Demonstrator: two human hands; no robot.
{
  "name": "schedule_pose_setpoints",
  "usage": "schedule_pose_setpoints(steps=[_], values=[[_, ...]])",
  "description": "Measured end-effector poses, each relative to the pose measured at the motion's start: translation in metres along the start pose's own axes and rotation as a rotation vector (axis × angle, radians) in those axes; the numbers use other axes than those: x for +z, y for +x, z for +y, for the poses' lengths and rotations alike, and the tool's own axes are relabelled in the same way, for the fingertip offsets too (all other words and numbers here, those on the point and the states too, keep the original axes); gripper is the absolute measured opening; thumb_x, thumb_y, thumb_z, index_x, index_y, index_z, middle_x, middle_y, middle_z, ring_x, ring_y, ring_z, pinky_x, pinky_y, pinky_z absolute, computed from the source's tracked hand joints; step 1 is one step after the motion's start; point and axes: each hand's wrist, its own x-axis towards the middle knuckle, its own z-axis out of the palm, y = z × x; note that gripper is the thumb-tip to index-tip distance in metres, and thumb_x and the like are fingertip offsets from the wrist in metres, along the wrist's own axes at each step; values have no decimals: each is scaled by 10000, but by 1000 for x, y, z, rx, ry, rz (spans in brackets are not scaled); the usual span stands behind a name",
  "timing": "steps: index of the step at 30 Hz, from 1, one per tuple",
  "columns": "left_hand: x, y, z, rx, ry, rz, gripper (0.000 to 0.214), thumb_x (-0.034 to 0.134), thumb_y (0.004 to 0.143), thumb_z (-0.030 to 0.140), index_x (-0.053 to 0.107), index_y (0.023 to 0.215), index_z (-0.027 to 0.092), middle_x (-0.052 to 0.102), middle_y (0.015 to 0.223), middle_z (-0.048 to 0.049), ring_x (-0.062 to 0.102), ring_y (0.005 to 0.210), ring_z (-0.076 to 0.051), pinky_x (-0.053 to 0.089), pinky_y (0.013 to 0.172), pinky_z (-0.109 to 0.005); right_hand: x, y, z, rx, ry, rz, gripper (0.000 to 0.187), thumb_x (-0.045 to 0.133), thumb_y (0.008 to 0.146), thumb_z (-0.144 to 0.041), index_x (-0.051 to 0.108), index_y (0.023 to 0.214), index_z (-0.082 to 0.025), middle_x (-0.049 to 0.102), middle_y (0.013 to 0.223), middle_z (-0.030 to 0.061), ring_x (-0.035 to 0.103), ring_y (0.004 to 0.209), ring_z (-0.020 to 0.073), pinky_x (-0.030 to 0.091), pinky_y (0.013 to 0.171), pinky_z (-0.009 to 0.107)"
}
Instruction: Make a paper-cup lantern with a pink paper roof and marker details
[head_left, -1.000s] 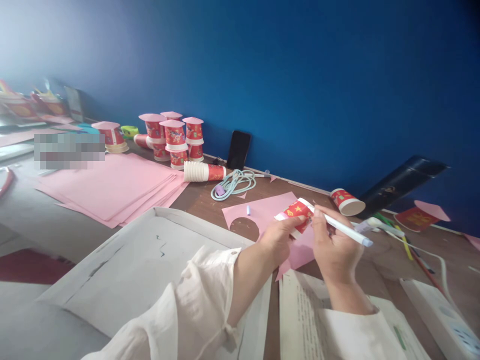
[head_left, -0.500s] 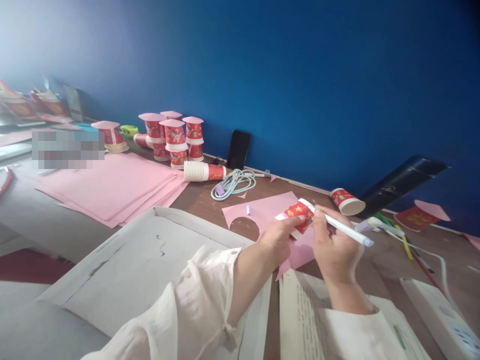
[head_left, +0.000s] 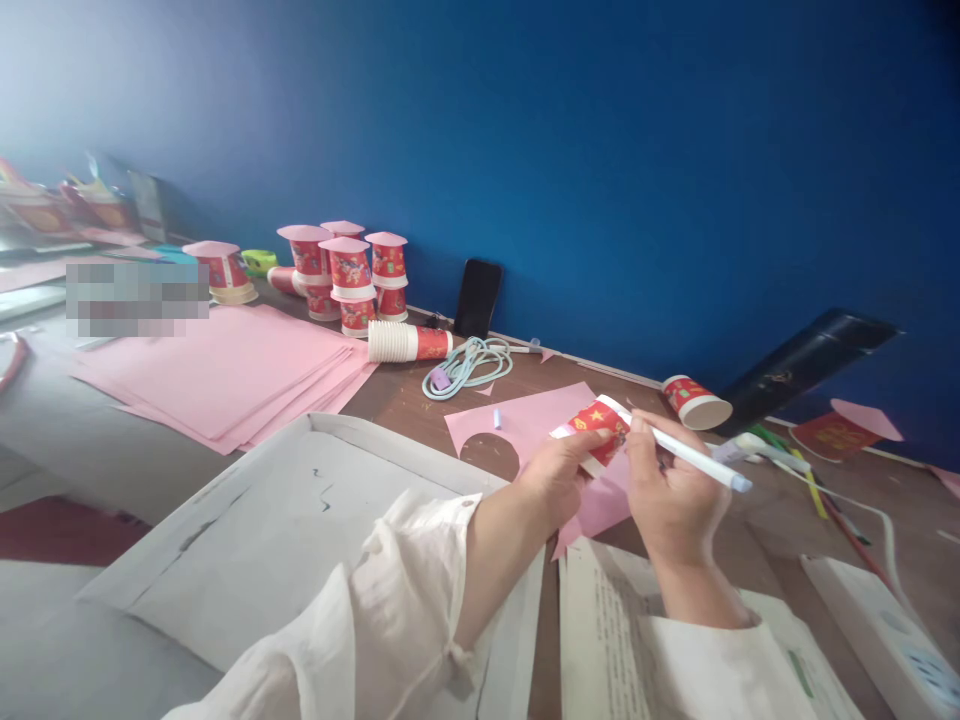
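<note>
My left hand (head_left: 559,478) grips a small red paper cup (head_left: 596,428) and presses it mouth down on a pink sheet (head_left: 536,425) with a round hole cut in it. My right hand (head_left: 671,495) pinches a white pen (head_left: 694,458), its tip at the cup's rim on the sheet. Both hands work just above the brown table (head_left: 409,395), in front of an open book (head_left: 607,630).
A stack of pink paper (head_left: 217,370) lies to the left. Red cups topped with pink lids (head_left: 349,270) stand at the back, beside a lying stack of cups (head_left: 405,343), a coiled cable (head_left: 465,365) and a black phone (head_left: 477,298). A power strip (head_left: 881,625) sits at right.
</note>
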Motion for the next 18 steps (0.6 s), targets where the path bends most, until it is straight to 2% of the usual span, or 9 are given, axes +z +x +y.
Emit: schedule_pose_setpoints(steps=[18], values=[[0, 2, 3, -31, -25, 7, 184, 710, 699, 68, 686, 880, 92, 697, 934, -108, 656, 822, -175, 492, 875, -285, -2, 2, -1, 18, 2, -3, 253, 579, 860, -325, 717, 950, -132, 722, 813, 105, 679, 730, 215, 550, 720, 354]])
